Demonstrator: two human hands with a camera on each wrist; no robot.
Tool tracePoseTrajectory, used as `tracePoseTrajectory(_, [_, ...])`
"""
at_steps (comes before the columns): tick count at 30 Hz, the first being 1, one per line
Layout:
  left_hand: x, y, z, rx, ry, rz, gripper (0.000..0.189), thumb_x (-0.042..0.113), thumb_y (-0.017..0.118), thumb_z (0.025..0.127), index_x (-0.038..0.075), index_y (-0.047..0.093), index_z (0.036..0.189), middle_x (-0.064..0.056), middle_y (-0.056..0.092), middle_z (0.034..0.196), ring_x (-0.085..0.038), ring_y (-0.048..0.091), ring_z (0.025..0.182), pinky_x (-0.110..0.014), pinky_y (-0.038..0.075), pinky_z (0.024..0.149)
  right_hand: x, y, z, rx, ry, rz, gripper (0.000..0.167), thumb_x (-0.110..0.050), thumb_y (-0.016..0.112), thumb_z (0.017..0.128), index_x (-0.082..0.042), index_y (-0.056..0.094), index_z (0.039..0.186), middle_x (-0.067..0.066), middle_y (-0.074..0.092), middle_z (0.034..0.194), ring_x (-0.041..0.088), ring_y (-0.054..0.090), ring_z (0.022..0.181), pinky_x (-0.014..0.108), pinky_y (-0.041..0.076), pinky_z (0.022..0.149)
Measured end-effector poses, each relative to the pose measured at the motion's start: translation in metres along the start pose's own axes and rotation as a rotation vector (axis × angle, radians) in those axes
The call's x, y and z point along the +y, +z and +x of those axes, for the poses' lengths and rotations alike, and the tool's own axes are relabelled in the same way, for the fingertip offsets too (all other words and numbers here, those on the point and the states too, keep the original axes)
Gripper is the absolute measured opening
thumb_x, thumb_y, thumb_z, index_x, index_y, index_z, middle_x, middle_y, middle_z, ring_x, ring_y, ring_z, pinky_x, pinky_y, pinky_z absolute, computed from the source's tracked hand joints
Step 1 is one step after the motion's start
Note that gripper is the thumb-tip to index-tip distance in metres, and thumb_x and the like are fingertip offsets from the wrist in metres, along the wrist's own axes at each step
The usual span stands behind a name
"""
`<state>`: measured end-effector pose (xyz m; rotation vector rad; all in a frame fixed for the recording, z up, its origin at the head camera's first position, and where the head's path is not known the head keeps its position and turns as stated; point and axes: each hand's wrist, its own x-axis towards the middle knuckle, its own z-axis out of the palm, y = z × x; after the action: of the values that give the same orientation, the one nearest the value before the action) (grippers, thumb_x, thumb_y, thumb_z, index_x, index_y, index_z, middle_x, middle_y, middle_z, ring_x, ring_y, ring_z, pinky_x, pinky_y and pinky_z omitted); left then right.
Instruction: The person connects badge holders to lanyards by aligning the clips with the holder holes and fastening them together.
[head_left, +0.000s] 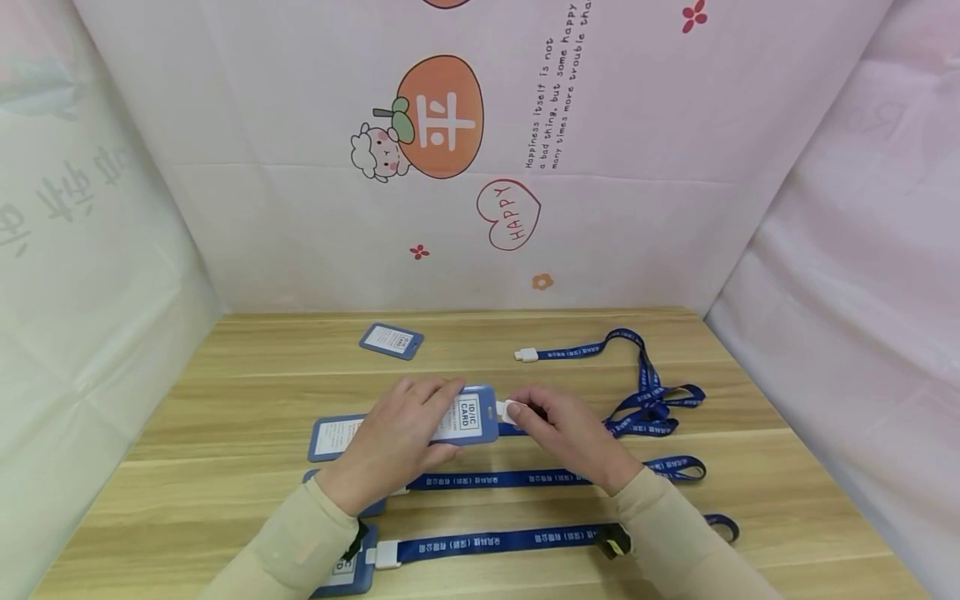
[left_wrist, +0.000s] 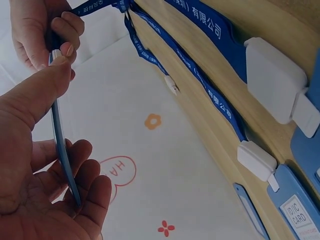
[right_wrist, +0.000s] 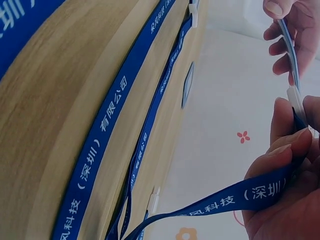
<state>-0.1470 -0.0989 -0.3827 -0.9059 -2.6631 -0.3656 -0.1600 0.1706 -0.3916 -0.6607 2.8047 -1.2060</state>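
Observation:
My left hand [head_left: 397, 437] grips a blue ID card holder [head_left: 468, 417] by its long edges, thumb on one side and fingers on the other in the left wrist view. It is raised above the table, its slotted end pointing right. My right hand [head_left: 573, 433] pinches the white clip [head_left: 505, 412] of a blue lanyard right at that slotted end. The lanyard's printed strap [right_wrist: 225, 204] runs out from under the right fingers, which hide part of the clip. Whether the clip is fastened through the slot I cannot tell.
Several card holders with lanyards lie in rows, including a near one [head_left: 363, 567] with its white clip [head_left: 387, 554]. Farther back are a separate holder [head_left: 392, 341] and a lanyard with its clip [head_left: 527, 355] lying free. Printed cloth [head_left: 300, 233] walls the wooden table [head_left: 225, 400].

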Motion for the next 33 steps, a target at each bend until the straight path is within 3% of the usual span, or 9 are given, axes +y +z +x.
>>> tracePoseTrajectory(12, [-0.0015,0.0000,-0.0019,-0.007,-0.011,0.005,0.080,0.049,0.080,0.090,0.011,0.051,0.154,-0.008,0.061,0.145,-0.027,0.059,0.126,-0.045,0.051,0.110,0.0024,-0.0011,-0.0013,0.000,0.025,0.020,0.031,-0.043,0.052,0.110,-0.021,0.070,0.123,0.000,0.072,0.102,0.016,0.061,0.085,0.026,0.056,0.072])
tracePoseTrajectory(24, [0.0003,0.0001,-0.0011,0.001,-0.004,0.001,0.079,0.048,0.081,0.089,0.012,0.052,0.154,-0.008,0.062,0.144,-0.026,0.059,0.126,-0.044,0.051,0.110,-0.0001,0.0008,-0.0013,-0.008,0.021,0.030,0.027,-0.040,0.054,0.109,-0.023,0.071,0.122,-0.008,0.068,0.097,0.015,0.061,0.083,0.025,0.055,0.069])
tracePoseTrajectory(33, [0.0002,0.0008,-0.0014,0.021,0.015,0.009,0.080,0.047,0.083,0.088,0.010,0.053,0.152,-0.008,0.063,0.143,-0.026,0.059,0.125,-0.044,0.053,0.108,0.0010,0.0015,-0.0006,-0.042,0.020,0.064,0.028,-0.041,0.053,0.109,-0.022,0.070,0.121,-0.004,0.074,0.106,0.014,0.067,0.089,0.026,0.059,0.080])
